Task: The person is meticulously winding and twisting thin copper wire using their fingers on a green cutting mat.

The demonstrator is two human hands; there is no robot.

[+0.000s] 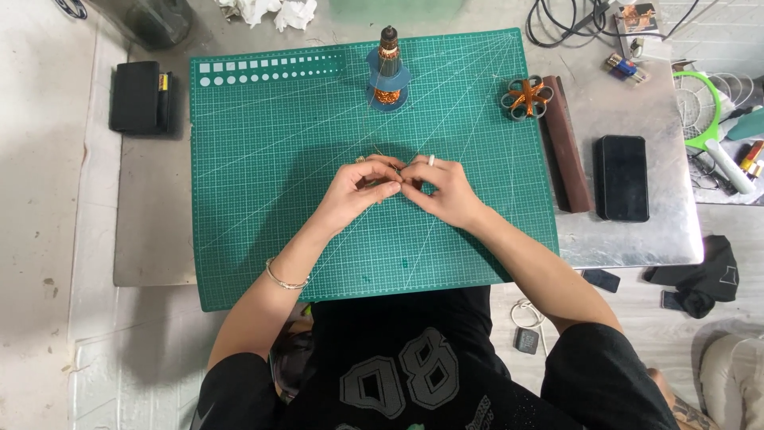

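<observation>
Both hands meet at mat center. Left hand (356, 189) and right hand (442, 188) are pinched fingertip to fingertip on a small wire piece (395, 177), mostly hidden btwn the fingers; thin wire (374, 150) strands poke out at 12 o'clock of the hands. Both are grasping it, fingers curled. Ring on a right finger, bracelet on left wrist.

Green cutting mat (263, 175) sits on a metal table (637, 239). From the hands: copper-wound coil on a blue stand (388, 76) at 12, round orange-and-grey part (526, 97) at 1–2, brown bar (565, 147) and black phone (622, 177) at 3, black box (142, 97) at 10. Cables, white tissue along the far edge.
</observation>
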